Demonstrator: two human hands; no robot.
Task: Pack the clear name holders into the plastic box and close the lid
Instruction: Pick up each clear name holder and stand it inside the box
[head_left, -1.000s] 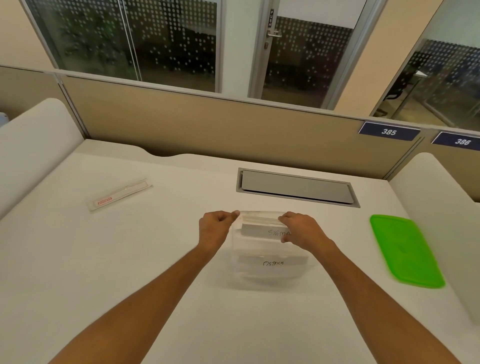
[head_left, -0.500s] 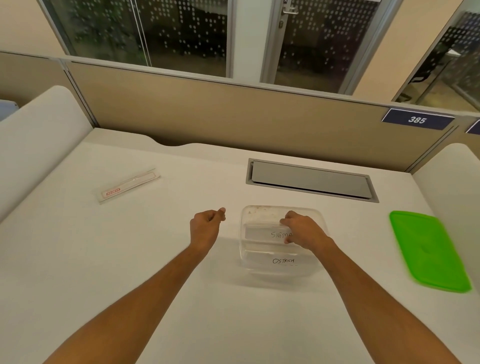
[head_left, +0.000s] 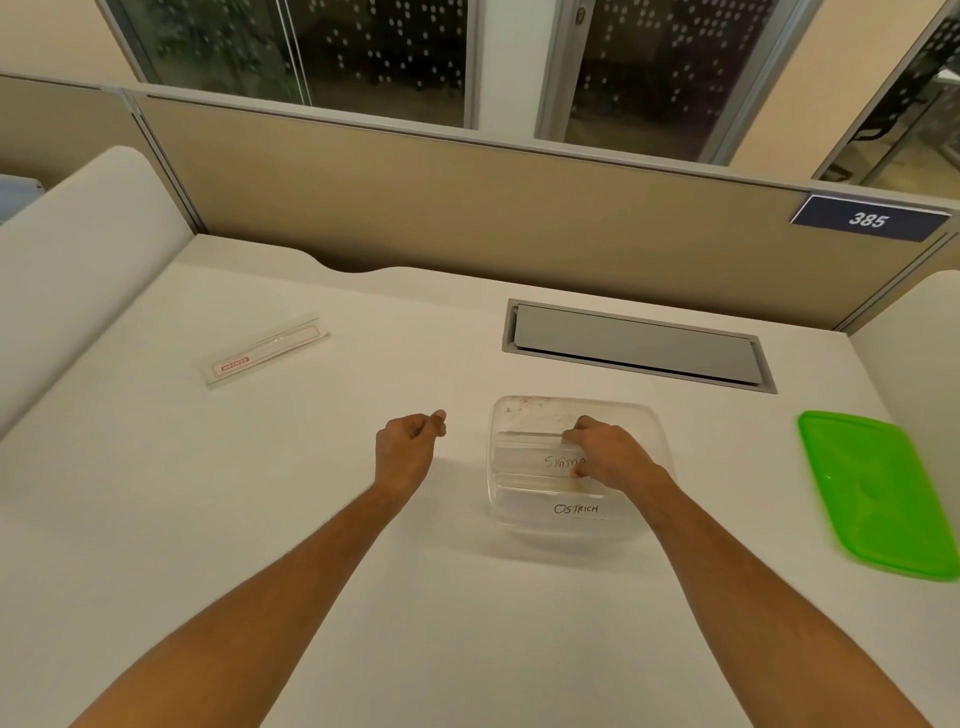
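Observation:
A clear plastic box (head_left: 524, 410) stands on the white desk, lid off. Inside it lie two clear name holders: one marked SIGMA (head_left: 535, 460) and, nearer to me, one marked OSTRICH (head_left: 574, 510). My right hand (head_left: 610, 457) reaches into the box with its fingers pinched on the right end of the SIGMA holder. My left hand (head_left: 408, 449) hovers just left of the box, fingers curled shut and holding nothing. Another clear name holder (head_left: 266, 351), with a red label, lies far left on the desk. The green lid (head_left: 878, 491) rests flat at the right.
A grey cable hatch (head_left: 636, 345) is set into the desk behind the box. A beige partition (head_left: 467, 208) with a sign reading 385 runs along the back. White rounded side panels rise at the left (head_left: 78, 244) and right edges of the desk.
My left hand has let go of the SIGMA holder and drawn away to the left of the box. My right hand stays on the holder, which now sits lower in the box.

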